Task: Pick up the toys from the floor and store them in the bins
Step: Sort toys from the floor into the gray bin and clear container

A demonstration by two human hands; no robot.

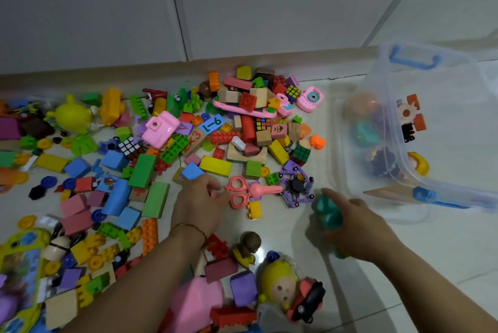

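Observation:
Many coloured toys lie spread over the tiled floor: bricks, wooden blocks, puzzle cubes, pink toy cameras. My right hand (353, 227) grips a teal toy (329, 212) just above the floor, left of the clear plastic bin (398, 160). My left hand (200, 204) hovers with loosely curled fingers beside the pink toy scissors (249, 192), fingertips close to the handle loops; whether it touches them I cannot tell. A blue block (192, 171) lies just beyond that hand. The bin with blue handles holds several toys.
A purple chain spinner (296, 186) lies between scissors and bin. A yellow-haired doll head (280, 285), a purple block (244, 288) and a brown figure (248, 246) lie near my forearms. White cupboard doors (242, 9) stand behind the pile. Bare tile (431, 257) shows at right.

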